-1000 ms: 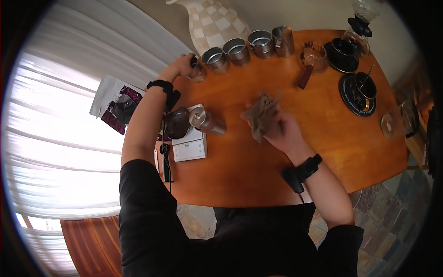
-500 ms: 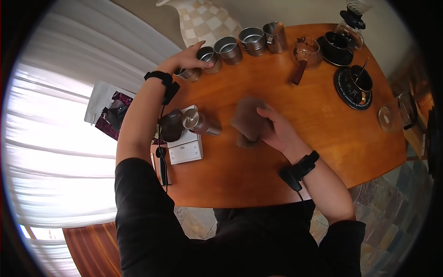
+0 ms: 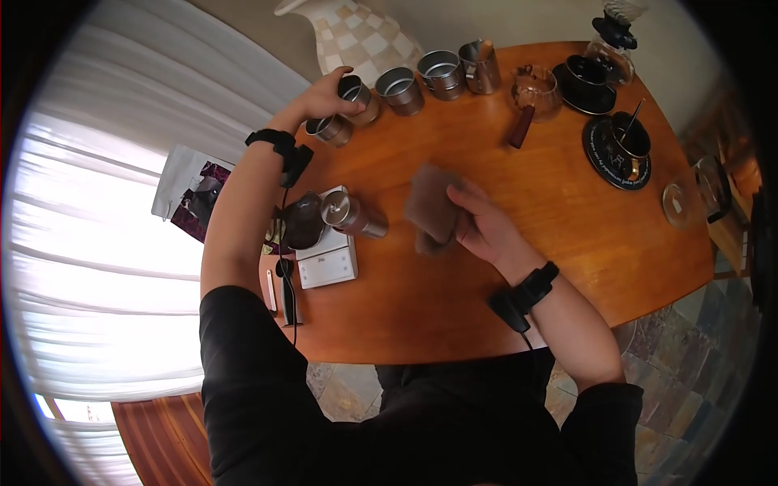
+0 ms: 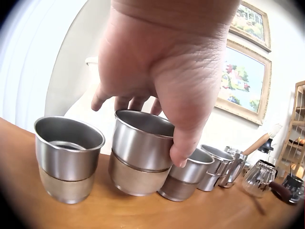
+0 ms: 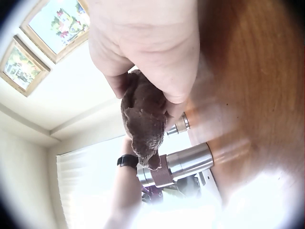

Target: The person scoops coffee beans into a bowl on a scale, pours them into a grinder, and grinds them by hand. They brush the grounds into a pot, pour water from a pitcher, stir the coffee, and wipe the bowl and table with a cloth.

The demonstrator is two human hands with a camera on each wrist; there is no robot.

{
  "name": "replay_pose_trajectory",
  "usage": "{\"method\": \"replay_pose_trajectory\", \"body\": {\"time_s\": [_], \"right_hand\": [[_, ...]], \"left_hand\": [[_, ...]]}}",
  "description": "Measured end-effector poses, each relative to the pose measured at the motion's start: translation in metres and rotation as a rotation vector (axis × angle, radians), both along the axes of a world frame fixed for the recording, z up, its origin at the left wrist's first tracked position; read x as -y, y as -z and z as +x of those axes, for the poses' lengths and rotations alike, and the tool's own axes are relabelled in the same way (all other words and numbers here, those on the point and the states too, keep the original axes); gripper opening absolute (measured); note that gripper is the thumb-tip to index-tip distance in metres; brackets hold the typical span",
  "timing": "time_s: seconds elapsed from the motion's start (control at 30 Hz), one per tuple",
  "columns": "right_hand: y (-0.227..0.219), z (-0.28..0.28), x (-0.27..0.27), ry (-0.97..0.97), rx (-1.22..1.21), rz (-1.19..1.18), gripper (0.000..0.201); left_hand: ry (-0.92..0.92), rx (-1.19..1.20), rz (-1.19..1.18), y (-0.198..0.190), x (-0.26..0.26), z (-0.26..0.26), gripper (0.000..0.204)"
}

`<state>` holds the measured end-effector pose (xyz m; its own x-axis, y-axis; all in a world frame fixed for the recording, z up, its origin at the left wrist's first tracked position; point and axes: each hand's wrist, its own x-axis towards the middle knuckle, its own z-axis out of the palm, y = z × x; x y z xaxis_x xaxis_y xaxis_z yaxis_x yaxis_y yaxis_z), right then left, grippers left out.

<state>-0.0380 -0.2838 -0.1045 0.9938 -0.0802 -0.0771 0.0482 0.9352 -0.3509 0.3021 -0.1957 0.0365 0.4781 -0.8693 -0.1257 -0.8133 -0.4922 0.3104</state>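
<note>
My left hand [image 3: 328,95] grips a metal cup [image 4: 142,152], the second from the left in a row; the thumb lies on its near side and the fingers are behind its rim. The leftmost cup [image 4: 69,160] stands right beside it, silver above and tan below. In the head view, my right hand [image 3: 489,227] holds a folded brown cloth [image 3: 432,202] above the middle of the wooden table, thumb on top. Seen from the right wrist, the cloth [image 5: 145,124] hangs bunched between thumb and fingers.
More metal cups [image 3: 399,91] continue the row, ending at a pitcher [image 3: 481,69] with a wooden handle. A glass pot [image 3: 536,91] and black cups on saucers [image 3: 600,162] stand at right. Near the left edge are a steel grinder [image 3: 356,215], a white scale [image 3: 327,267] and a bag [image 3: 190,190].
My left hand has left the leftmost cup and moved right to the second one, which has shifted slightly left. The cloth in my right hand has gone from crumpled to flatter.
</note>
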Motion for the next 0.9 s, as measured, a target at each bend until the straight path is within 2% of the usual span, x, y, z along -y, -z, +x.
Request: {"method": "replay_pose_trajectory", "body": {"time_s": [0.13,0.2,0.33,0.4,0.47,0.5,0.57,0.63,0.67,0.73,0.8,0.87,0.9], "right_hand": [[-0.016,-0.005,-0.001,0.009,0.031,-0.029,0.031],[-0.013,-0.003,0.001,0.108,0.025,-0.033,0.030],[0.000,0.004,0.007,0.212,0.038,-0.053,0.029],[-0.004,0.003,0.009,0.295,0.061,-0.034,0.027],[-0.008,0.002,0.012,0.318,0.083,-0.039,0.026],[-0.009,0.000,0.012,0.337,0.107,-0.041,0.025],[-0.016,-0.005,0.011,0.361,0.136,-0.064,0.026],[-0.023,-0.007,0.008,0.378,0.173,-0.095,0.027],[-0.025,-0.008,0.006,0.378,0.221,-0.152,0.028],[-0.026,-0.012,0.007,0.374,0.270,-0.216,0.030],[-0.023,-0.013,0.010,0.182,0.381,-0.212,0.029],[-0.020,-0.012,0.011,0.135,0.329,-0.147,0.031],[-0.019,-0.011,0.011,0.089,0.276,-0.079,0.033]], "left_hand": [[-0.031,0.039,-0.056,-0.026,-0.013,-0.013,0.099],[-0.111,0.060,-0.160,-0.043,-0.022,-0.032,0.096],[-0.150,-0.004,-0.324,-0.076,-0.045,-0.104,0.088],[-0.127,-0.221,-0.450,-0.086,-0.058,-0.149,0.079],[-0.034,-0.251,-0.433,-0.089,-0.072,-0.188,0.074],[-0.074,-0.395,-0.432,-0.087,-0.077,-0.215,0.072],[-0.018,-0.356,-0.397,-0.073,-0.086,-0.250,0.069],[0.159,-0.033,-0.362,-0.055,-0.086,-0.268,0.069],[0.157,-0.036,-0.366,-0.044,-0.084,-0.273,0.069],[0.077,-0.056,-0.396,-0.021,-0.080,-0.276,0.069],[0.018,-0.041,-0.447,-0.002,-0.076,-0.273,0.070],[-0.041,-0.028,-0.492,0.010,-0.074,-0.269,0.071],[-0.120,-0.122,-0.542,0.014,-0.073,-0.267,0.072]]}}
